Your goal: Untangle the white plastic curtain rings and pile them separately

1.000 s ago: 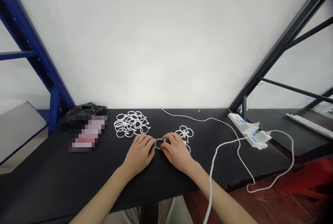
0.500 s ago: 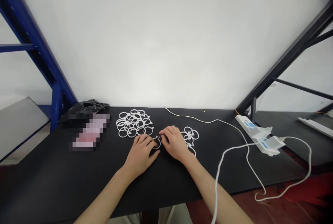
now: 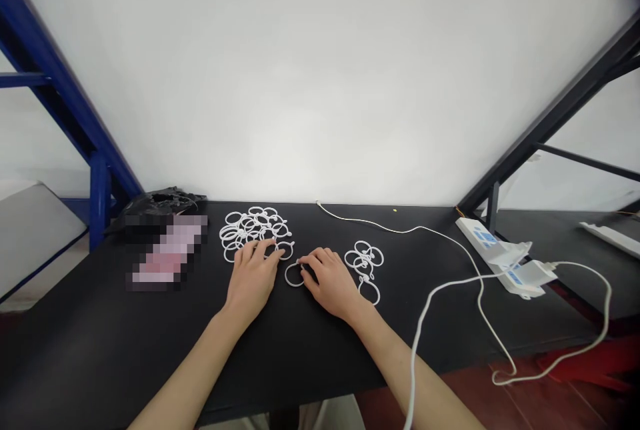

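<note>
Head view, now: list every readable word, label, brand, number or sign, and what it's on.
Readable text: none.
White power strip: blue patches, any lettering too small and blurred to read.
Pink-and-white item: pixelated, so any print on it is hidden.
White rings: no lettering can be made out.
Black plastic bag: no print can be made out.

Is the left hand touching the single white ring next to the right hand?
Apart. The head view plainly shows a strip of black table between the left hand and that white ring.
</note>
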The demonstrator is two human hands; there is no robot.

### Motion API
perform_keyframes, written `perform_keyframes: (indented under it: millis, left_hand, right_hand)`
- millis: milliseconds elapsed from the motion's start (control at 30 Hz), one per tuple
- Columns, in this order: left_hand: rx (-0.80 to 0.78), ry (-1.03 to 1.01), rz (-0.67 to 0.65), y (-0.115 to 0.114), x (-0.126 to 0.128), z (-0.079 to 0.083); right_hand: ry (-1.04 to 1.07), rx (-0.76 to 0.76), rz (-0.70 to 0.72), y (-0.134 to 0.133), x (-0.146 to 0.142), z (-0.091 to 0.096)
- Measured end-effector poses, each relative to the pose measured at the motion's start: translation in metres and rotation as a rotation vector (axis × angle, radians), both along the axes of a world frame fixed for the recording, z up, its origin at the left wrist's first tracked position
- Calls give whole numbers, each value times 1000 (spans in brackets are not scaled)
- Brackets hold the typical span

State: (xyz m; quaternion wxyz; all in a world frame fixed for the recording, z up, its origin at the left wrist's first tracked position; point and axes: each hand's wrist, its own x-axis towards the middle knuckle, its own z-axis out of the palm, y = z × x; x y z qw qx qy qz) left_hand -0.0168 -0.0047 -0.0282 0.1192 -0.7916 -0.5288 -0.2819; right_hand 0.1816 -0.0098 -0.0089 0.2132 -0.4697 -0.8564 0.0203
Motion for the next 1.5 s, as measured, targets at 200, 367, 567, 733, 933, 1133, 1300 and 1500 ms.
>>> perform_keyframes:
  millis: [200, 367, 567, 733, 933, 1133, 1300, 1500]
  left_hand:
    - [45, 45, -26, 6, 2, 1]
    - [161, 79, -26, 10, 7, 4]
    - [188, 132, 0, 18, 11, 4]
    - [159, 152, -10, 23, 12, 3]
    - [128, 155, -13, 26, 13, 2]
    - [110, 100, -23, 20, 11, 6]
    - [97, 96, -28, 15, 10, 6]
    - [95, 63, -42, 7, 10, 8]
  right_hand:
    - [22, -13, -14, 2, -1, -2]
    - [54, -32, -27, 2, 0, -3]
    - [72, -43, -30, 2, 0, -4]
    - [81, -49, -35, 3, 0, -4]
    - [82, -72, -33, 1, 0, -2]
    - [53, -83, -31, 3, 3, -3]
    - [10, -54, -19, 4, 5, -6]
    - [7, -50, -26, 4, 3, -5]
